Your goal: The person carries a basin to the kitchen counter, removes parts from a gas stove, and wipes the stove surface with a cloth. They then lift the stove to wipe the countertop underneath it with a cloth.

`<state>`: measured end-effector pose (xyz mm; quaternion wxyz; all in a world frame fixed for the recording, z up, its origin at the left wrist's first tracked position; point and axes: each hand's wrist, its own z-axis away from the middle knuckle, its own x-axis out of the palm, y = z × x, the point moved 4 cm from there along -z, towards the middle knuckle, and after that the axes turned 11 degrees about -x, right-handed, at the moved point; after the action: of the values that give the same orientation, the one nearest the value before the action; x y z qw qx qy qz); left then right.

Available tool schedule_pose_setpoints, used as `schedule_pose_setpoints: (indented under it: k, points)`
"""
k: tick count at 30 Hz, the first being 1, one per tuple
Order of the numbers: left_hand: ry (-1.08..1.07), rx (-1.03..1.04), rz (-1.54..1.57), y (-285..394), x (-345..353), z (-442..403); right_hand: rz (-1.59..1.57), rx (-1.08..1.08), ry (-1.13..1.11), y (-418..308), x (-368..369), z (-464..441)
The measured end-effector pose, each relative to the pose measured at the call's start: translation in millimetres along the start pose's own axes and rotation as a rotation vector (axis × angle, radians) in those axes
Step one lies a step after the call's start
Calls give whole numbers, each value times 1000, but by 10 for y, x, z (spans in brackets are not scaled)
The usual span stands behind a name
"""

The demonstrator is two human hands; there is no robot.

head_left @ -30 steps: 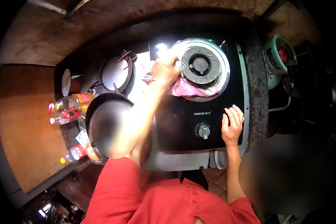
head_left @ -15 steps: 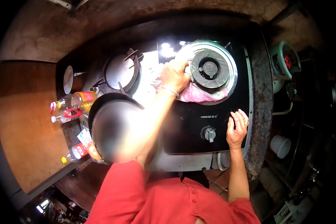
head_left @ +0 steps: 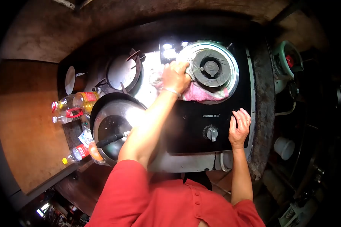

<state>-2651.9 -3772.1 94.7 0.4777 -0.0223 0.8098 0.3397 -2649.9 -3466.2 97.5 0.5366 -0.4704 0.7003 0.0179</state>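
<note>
Left grip (head_left: 175,77): upper centre of the frame, closed over a bunched pink-and-white cloth (head_left: 202,94) at the near left side of the burner (head_left: 211,69). The cloth shows on both sides of the fingers and runs along the lower rim of the shiny round plate (head_left: 234,77) around the burner.

Right grip (head_left: 239,126): right of centre, released, fingers loosely bent, holding nothing visible. Positioned over the right edge of the black cooktop (head_left: 185,128), to the right of the knob (head_left: 212,133). Contact with the surface: cannot tell.

Surroundings: a pan (head_left: 109,123), left of centre, contains a black-handled utensil (head_left: 111,140), partly hidden by the left forearm. Above it in the frame, a second burner (head_left: 122,72). At left, bottles (head_left: 79,101) lie on their sides near the pan. Upper right, a green-collared gas cylinder (head_left: 280,83); lower right, a white bucket (head_left: 284,147).
</note>
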Motion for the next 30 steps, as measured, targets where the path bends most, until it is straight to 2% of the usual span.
schedule_pose_setpoints:
  k: [4,6,7,11,14,16,18,20,21,25,28,29,30]
  points:
    - [-43,-18,28,238,-106,432,3,-10,19,2,18,-2]
    - [-72,51,15,348,-17,734,-3,-11,14,2,30,-4]
    - [-170,108,7,550,-72,842,-9,-12,15,-13,29,-18]
    - [-146,99,99,558,-51,816,-21,-21,19,42,26,8]
    - [-113,-81,-11,180,-78,453,-36,-13,27,28,42,-4]
    - [11,-223,49,11,-83,178,-36,-6,13,19,14,-3]
    - [24,-160,-55,111,-73,222,-43,-2,20,30,17,-2]
    - [-91,-154,-69,281,-65,448,-53,-10,48,35,26,-24]
    - [-44,-100,34,406,-84,551,-58,-15,52,23,20,-11]
    - [-132,88,94,508,-111,687,-68,-13,36,-32,-8,-57]
    - [-113,63,53,366,-87,576,-76,-12,36,-15,-6,-57]
    - [-98,-14,50,253,-84,479,-74,-19,31,-22,-17,-67]
    - [-62,26,70,187,-84,391,-72,-18,31,-2,-16,-67]
